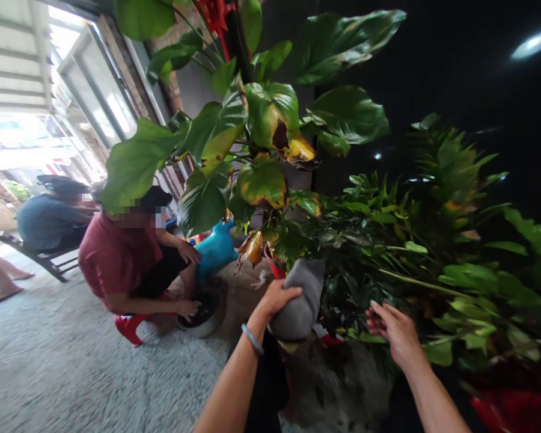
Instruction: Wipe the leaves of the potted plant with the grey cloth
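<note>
A grey cloth [300,300] is gripped in my left hand [277,300], which has a pale bangle [252,340] at its wrist. The cloth hangs in front of the low foliage and hides part of a red pot [276,269]. Over to the right, my right hand [394,331] is at the dark green leaves [351,294] of a low plant. Its fingers are curled in toward the thumb; whatever may be between them is too small to make out. Above both hands rises a tall plant with broad leaves [270,114], some yellowed and browned at the edges.
At left, a person in a red shirt [117,258] sits on a red stool [130,328], one hand in a round basin [207,322]. A blue toy animal [216,249] stands behind. Another person [51,213] sits farther back. More plants [478,276] line the dark wall at right.
</note>
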The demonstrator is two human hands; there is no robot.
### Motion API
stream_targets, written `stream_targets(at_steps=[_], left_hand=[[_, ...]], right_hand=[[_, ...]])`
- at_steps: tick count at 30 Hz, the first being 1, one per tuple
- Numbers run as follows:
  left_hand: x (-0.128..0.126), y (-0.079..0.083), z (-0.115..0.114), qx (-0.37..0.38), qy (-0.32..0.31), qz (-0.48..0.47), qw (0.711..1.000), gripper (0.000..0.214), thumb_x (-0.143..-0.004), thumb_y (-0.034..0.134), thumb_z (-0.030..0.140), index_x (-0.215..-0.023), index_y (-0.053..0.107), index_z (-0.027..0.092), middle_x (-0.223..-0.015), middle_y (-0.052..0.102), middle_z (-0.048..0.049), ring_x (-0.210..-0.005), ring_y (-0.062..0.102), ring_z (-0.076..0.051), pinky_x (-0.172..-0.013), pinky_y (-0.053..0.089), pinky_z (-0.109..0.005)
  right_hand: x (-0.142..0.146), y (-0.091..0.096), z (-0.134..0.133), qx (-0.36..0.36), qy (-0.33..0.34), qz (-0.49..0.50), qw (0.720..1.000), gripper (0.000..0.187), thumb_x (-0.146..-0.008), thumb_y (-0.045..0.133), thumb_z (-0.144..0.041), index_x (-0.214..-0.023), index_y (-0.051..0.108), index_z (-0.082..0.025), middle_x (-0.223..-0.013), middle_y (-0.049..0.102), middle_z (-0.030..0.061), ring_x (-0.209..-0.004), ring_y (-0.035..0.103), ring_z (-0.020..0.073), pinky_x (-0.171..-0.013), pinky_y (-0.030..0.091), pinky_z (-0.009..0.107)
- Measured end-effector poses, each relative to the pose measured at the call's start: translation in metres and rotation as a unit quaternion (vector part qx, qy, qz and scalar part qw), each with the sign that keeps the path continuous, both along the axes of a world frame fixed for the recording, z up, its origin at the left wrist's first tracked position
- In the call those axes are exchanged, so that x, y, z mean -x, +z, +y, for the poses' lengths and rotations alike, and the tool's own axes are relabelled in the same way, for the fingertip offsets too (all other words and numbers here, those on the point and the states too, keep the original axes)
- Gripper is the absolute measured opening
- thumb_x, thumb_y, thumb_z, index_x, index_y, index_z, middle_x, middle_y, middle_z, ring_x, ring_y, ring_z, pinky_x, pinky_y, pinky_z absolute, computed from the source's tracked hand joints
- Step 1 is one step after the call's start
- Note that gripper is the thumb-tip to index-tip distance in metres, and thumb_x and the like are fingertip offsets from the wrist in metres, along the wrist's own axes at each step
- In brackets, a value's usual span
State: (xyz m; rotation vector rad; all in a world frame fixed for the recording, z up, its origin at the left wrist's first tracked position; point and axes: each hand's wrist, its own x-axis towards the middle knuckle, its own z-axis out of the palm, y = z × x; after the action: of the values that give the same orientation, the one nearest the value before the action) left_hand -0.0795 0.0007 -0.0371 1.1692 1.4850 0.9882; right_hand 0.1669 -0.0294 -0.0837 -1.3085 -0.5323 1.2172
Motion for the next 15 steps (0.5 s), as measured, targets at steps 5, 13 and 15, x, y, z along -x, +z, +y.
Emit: stream_targets(at_steps=[5,13,15], left_hand=[[0.013,0.016,-0.028,-0.014,-0.016,-0.16,0.987,0.048,-0.047,0.084,0.047,-0.078,0.071,0.012,-0.067,0.071,-0.0037,-0.057,0.063,-0.017,-0.059,0.05,-0.028],[-0.002,0.047,0.037,-0.134,0.116,-0.149,0.973,0.032,-0.054,0.08,0.034,-0.079,0.07,0.016,-0.071,0.072,-0.0044,-0.078,0.067,-0.023,-0.077,0.052,-0.034],[-0.002,0.019,0.027,-0.065,0.072,-0.041,0.994,0.023,-0.052,0.081,0.029,-0.068,0.07,0.016,-0.066,0.071,-0.004,-0.079,0.066,-0.024,-0.076,0.051,-0.034]], right_hand=[[-0.005,-0.005,-0.001,-0.009,0.0,-0.011,1.0,0.037,-0.031,0.083,-0.042,-0.052,0.061,-0.02,-0.048,0.063,0.0012,-0.041,0.056,0.0167,-0.038,0.044,0.028],[-0.002,-0.004,0.002,-0.001,-0.013,-0.015,1.0,0.037,-0.03,0.082,-0.042,-0.052,0.06,-0.021,-0.047,0.063,0.0011,-0.04,0.055,0.0161,-0.037,0.044,0.028],[-0.002,-0.005,0.002,-0.005,-0.011,-0.023,1.0,0.036,-0.033,0.08,-0.043,-0.052,0.06,-0.021,-0.049,0.063,0.0015,-0.04,0.055,0.0161,-0.037,0.044,0.028]])
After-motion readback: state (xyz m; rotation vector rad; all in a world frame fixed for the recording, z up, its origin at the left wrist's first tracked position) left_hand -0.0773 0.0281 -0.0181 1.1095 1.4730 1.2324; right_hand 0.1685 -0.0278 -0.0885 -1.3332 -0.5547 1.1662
